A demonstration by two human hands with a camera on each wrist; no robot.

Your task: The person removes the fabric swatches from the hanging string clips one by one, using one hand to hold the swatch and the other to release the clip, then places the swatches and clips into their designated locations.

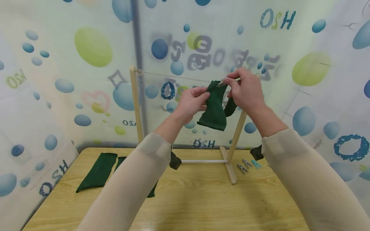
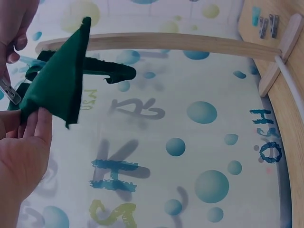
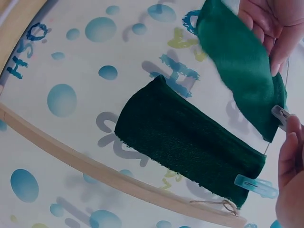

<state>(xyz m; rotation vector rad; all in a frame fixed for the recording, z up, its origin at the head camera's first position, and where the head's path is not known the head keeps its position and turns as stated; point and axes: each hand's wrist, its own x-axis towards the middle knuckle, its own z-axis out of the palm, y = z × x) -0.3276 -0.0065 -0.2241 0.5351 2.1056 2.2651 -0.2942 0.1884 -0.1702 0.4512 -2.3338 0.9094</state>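
Note:
A small dark green cloth (image 1: 215, 107) hangs at the string (image 1: 179, 77) of a wooden frame. My left hand (image 1: 192, 102) pinches its left edge near the top between thumb and fingers. At its upper right corner my right hand (image 1: 245, 91) pinches a grey clothespin (image 3: 280, 114), whose tip lies over the cloth's top edge. A second green cloth (image 3: 185, 142) hangs beside it, clipped by a light blue clothespin (image 3: 256, 185). In the head view my right hand partly covers this second cloth (image 1: 230, 107).
Left on the wooden table (image 1: 202, 199) lies a flat green cloth (image 1: 98, 171), with more green cloth (image 1: 119, 162) partly behind my left sleeve. Two grey clothespins (image 1: 242, 169) and a blue clothespin (image 1: 256, 164) lie by the frame's right foot (image 1: 229, 170). Wooden posts (image 1: 136, 106) hold the string.

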